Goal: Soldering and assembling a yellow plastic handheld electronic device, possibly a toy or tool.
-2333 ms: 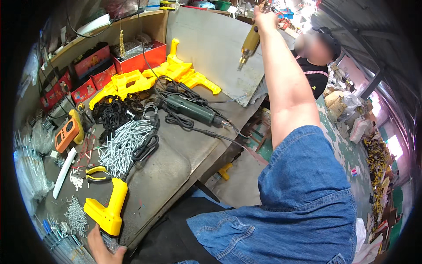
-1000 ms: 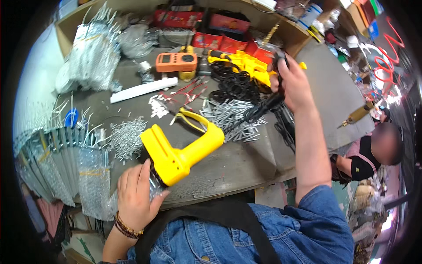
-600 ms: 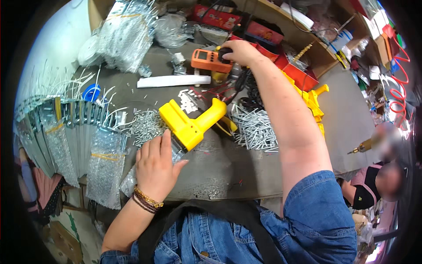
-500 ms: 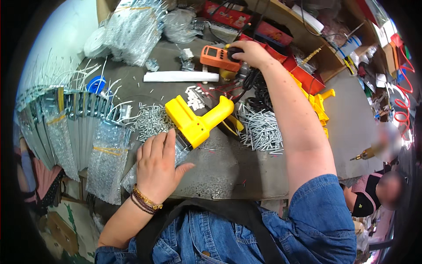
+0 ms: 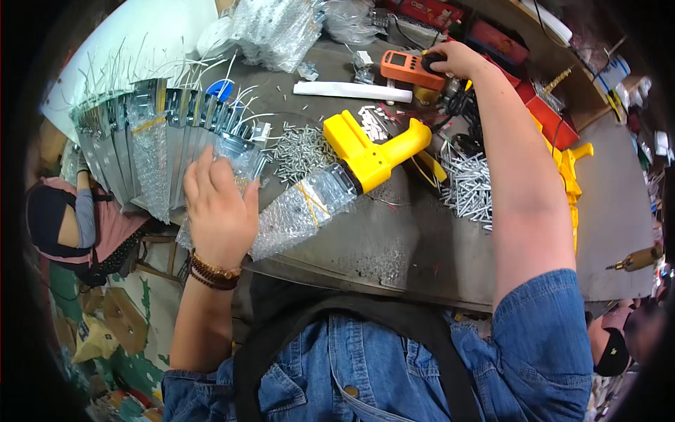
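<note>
My right hand [image 5: 460, 62] is at the far side of the table, fingers closed around the black dial of an orange multimeter [image 5: 404, 67]. My left hand [image 5: 223, 207] lies with fingers stretched out over a bubble-wrapped flat metal piece [image 5: 242, 156], at the right end of a fanned row of similar grey metal pieces [image 5: 116, 148] with white wires. Between my hands rests a yellow pistol-shaped tool housing [image 5: 369, 156]. A bubble-wrapped blade [image 5: 292, 214] with an orange rubber band extends from it toward me.
Piles of short screws [image 5: 301, 151] and long screws [image 5: 470, 186] lie on the dark table. A white strip [image 5: 351, 91] is near the multimeter. Red bins [image 5: 545, 116] and more yellow housings [image 5: 568, 169] stand on the right. A person [image 5: 63, 218] sits at the left.
My left hand has moved off the wrapped blade of the yellow tool, leftward to the row of metal pieces. My right hand stays at the multimeter. The view has shifted left.
</note>
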`<state>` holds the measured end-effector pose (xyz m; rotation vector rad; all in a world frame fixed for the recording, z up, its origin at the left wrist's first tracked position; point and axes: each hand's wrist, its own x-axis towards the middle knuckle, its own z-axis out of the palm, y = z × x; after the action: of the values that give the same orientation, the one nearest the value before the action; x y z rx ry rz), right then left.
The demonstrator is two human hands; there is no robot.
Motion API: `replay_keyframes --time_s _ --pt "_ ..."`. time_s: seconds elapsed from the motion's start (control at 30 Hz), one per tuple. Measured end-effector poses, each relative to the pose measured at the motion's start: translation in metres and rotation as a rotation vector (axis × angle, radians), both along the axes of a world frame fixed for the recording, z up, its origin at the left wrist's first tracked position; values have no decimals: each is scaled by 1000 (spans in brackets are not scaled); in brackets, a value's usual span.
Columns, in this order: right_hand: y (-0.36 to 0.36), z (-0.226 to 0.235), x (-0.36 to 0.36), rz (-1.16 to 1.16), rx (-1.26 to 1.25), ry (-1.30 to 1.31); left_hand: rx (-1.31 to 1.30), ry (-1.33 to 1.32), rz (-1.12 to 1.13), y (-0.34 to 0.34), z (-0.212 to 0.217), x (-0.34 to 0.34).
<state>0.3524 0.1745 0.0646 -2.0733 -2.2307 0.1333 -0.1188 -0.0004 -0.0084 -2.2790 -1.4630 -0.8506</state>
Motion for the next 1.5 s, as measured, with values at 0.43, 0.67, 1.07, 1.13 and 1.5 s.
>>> replay_keyframes --time_s 0.43,0.67,1.07,1.13,1.5 --pt "4 -17 -20 -148 141 -143 -281 19 -832 -68 17 78" --pt "-4 -20 -11 -183 144 -107 -212 -135 -666 -26 8 67" --pt "2 -16 -29 -160 109 -96 -95 -100 -469 -11 -18 79" --pt "3 2 -36 -219 -180 35 -89 -106 -464 -11 -19 78" --pt "-10 -12 -46 -241 105 -88 -134 -101 -418 -16 -18 77"
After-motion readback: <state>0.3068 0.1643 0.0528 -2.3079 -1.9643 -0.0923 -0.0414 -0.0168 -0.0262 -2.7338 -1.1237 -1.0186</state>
